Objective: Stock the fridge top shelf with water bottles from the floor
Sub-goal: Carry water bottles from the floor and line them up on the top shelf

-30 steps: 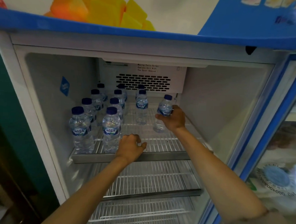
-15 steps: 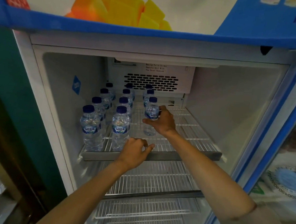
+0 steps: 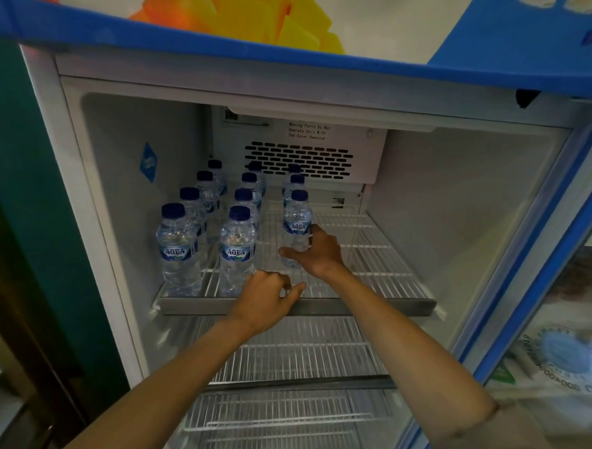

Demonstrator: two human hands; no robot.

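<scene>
- "AQUA" reads on blue-white labels of capped water bottles; a notice on rear fan cover [image 3: 314, 149] says "Moving Parts Do Not Operate Unit With The Cover Removed !"
- Right hand [image 3: 315, 251] curls round the lower part of a bottle [image 3: 296, 224] standing upright on the top shelf [image 3: 371, 259], 3rd row from left, in front of two more.
- Left hand [image 3: 266, 298] rests on the shelf's front rail, fingers curled over the edge, thumb out, holding no bottle.
- Two full rows of four stand at left; front pair [image 3: 178, 249] and [image 3: 236, 252] near the rail.
- White wire shelves below, blue-trimmed open door [image 3: 539, 257] at right; fruit graphic on header above.
</scene>
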